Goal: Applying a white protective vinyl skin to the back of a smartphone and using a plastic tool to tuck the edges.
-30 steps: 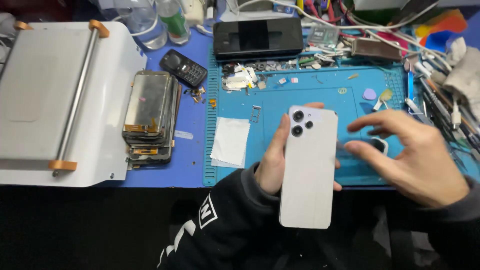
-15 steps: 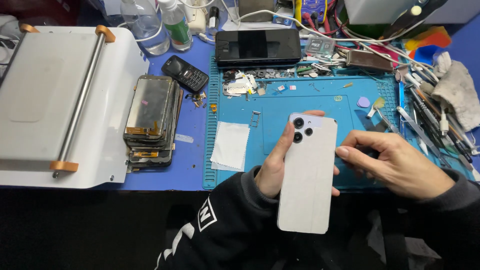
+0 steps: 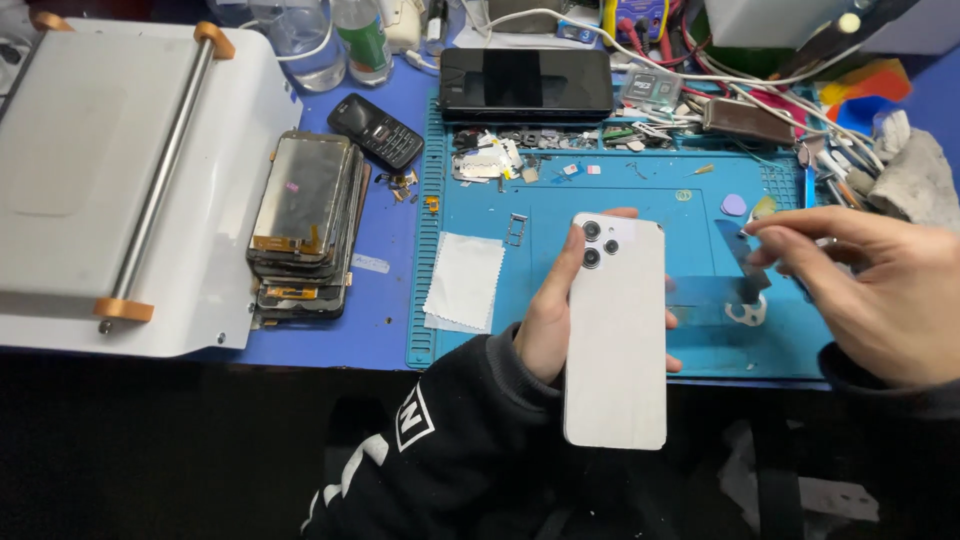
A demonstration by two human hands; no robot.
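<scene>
Phone [image 3: 615,335], white back up with its camera cluster at the far end, sits in my left hand [image 3: 548,315], fingers wrapped around both edges, over the near edge of the blue mat [image 3: 640,200]. My right hand [image 3: 880,295] pinches a thin clear strip [image 3: 715,292] just right of it. Left lie a white cloth [image 3: 463,280] and stacked screens [image 3: 303,225].

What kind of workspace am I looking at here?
Most likely a phone repair bench: a stack of removed phone screens, a blue repair mat strewn with small parts, and a white smartphone held back-up in the left hand.
</scene>
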